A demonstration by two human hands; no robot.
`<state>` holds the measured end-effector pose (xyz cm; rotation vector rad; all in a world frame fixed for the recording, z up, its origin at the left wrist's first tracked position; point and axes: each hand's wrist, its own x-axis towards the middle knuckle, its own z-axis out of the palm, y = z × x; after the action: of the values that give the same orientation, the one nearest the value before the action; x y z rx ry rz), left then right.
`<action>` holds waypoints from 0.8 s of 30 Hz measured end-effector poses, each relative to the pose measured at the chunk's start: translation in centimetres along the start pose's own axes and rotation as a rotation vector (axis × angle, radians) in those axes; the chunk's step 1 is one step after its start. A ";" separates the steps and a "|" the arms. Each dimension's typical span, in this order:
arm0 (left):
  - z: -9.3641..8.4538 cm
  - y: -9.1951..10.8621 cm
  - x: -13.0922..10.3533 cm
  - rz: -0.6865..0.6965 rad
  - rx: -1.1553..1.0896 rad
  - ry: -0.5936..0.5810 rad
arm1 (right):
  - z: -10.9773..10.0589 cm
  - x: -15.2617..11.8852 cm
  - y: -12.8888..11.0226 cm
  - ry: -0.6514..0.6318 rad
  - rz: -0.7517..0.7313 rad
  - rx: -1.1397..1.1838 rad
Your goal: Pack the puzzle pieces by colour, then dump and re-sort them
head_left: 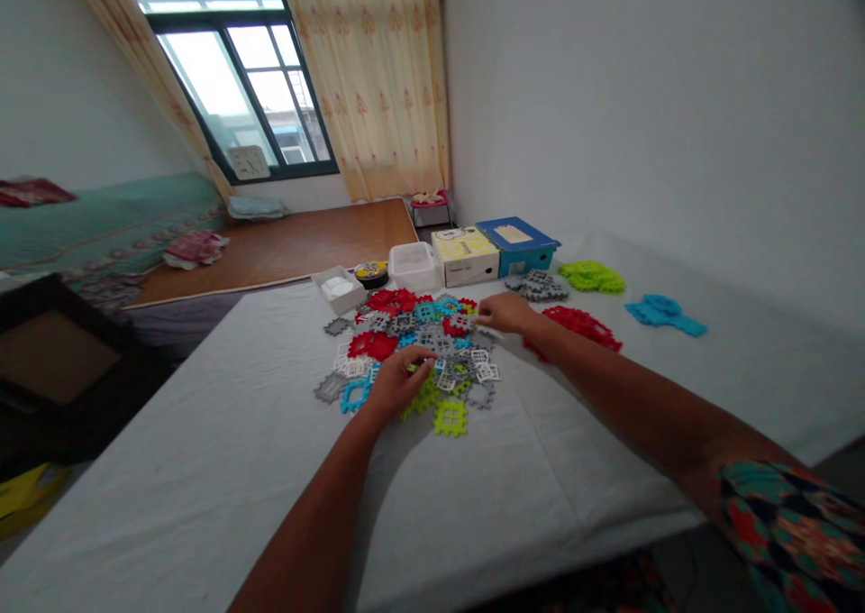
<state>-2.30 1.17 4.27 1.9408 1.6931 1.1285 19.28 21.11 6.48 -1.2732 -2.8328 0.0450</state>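
A mixed pile of flat plastic interlocking tiles in red, grey, blue, white and green lies on the white-covered table. My left hand (400, 380) is over the near side of the pile, thumb and fingertips drawn together; whatever they pinch is too small to make out. Just below it are a green tile (450, 417) and, to its left, a blue square tile (352, 397). At the pile's right edge, my right hand (505, 313) has its fingers curled down beside a grey tile (462, 323). Its fingertips are partly hidden, so what they grip is unclear.
Sorted heaps stand right: red tiles (582, 326), grey tiles (537, 286), green tiles (592, 277), blue tiles (659, 311). Behind the pile are a white box (339, 290), a round tin (371, 275), a clear container (414, 264), a yellow-white box (466, 257) and a blue box (519, 245).
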 end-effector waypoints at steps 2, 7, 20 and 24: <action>0.0 0.0 0.0 -0.003 0.004 -0.001 | 0.5 -0.5 -0.9 -0.108 -0.076 0.079; 0.0 0.2 0.0 0.022 0.022 -0.007 | 1.3 -1.5 -1.3 -0.130 -0.135 0.139; -0.2 -0.9 0.1 0.005 0.075 0.012 | -0.5 1.6 4.8 0.085 0.283 -0.073; -0.4 -1.3 0.1 0.018 0.098 0.035 | 0.7 1.9 4.6 0.125 0.255 -0.092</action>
<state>-3.44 1.53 3.64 2.0099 1.7837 1.1119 21.43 25.54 5.67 -1.5886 -2.5810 -0.1541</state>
